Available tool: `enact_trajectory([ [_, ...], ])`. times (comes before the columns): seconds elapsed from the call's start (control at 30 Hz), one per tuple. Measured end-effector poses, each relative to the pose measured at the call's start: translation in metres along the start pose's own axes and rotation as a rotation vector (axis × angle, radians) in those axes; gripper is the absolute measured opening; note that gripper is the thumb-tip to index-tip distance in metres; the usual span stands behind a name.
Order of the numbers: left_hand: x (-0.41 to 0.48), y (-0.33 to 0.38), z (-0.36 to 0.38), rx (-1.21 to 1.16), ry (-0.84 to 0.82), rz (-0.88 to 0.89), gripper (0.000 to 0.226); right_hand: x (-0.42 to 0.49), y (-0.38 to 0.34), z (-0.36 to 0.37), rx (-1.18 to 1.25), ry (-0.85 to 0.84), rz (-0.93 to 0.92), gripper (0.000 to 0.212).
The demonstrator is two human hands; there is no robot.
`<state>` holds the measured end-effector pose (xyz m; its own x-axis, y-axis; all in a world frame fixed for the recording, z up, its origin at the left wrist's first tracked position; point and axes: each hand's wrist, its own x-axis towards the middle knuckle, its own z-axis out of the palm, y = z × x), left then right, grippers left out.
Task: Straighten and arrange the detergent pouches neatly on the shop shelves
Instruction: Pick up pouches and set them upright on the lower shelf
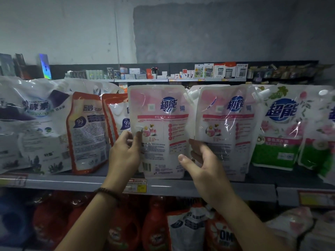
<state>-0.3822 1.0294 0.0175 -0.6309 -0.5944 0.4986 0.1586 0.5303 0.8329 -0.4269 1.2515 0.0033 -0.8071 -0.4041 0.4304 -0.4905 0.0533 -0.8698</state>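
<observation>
A pink and white detergent pouch stands upright on the grey shelf, its back label facing me. My left hand pinches its left edge between thumb and fingers. My right hand grips its lower right edge, thumb in front and fingers behind it. A second pink pouch stands just to the right, partly behind my right hand. Two orange-edged pouches stand to the left. Green and white pouches stand to the right.
A large white and purple pouch fills the shelf's left end. A yellow price tag hangs on the shelf edge. Red detergent bottles and pouches stand on the shelf below. Calculators and small boxes line a far shelf.
</observation>
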Motion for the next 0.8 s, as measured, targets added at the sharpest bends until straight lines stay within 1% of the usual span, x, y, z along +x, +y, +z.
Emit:
enact_trajectory([
  [0.07,0.001,-0.002,-0.002,-0.048,-0.011,0.002,0.049,0.002,0.0,0.0,-0.012,0.015,-0.006,0.072],
  [0.1,0.002,-0.003,-0.003,-0.086,-0.019,-0.01,0.046,0.003,0.0,0.0,-0.014,0.018,-0.015,0.075],
  [0.2,0.003,-0.004,-0.005,-0.204,-0.048,-0.049,0.037,0.006,-0.001,-0.001,-0.03,0.022,-0.052,0.062],
  [0.27,0.001,-0.004,-0.005,-0.274,-0.065,-0.06,0.032,0.008,0.0,0.0,-0.075,0.035,-0.09,0.06],
  [0.4,-0.005,-0.002,-0.006,-0.345,-0.07,-0.042,0.029,0.012,-0.005,-0.001,-0.132,0.097,-0.147,0.049],
  [0.53,-0.008,0.0,-0.006,-0.375,-0.069,-0.044,0.031,0.02,-0.007,-0.003,-0.22,0.144,-0.178,0.045],
  [0.6,-0.01,0.003,-0.005,-0.391,-0.052,-0.042,0.028,0.023,-0.007,-0.005,-0.264,0.163,-0.174,0.049],
  [0.73,-0.013,0.002,-0.005,-0.42,-0.042,-0.035,0.024,0.025,-0.009,-0.008,-0.29,0.141,-0.151,0.054],
  [0.8,-0.014,-0.001,-0.006,-0.451,-0.056,-0.027,0.024,0.03,-0.009,-0.006,-0.311,0.152,-0.218,0.049],
])
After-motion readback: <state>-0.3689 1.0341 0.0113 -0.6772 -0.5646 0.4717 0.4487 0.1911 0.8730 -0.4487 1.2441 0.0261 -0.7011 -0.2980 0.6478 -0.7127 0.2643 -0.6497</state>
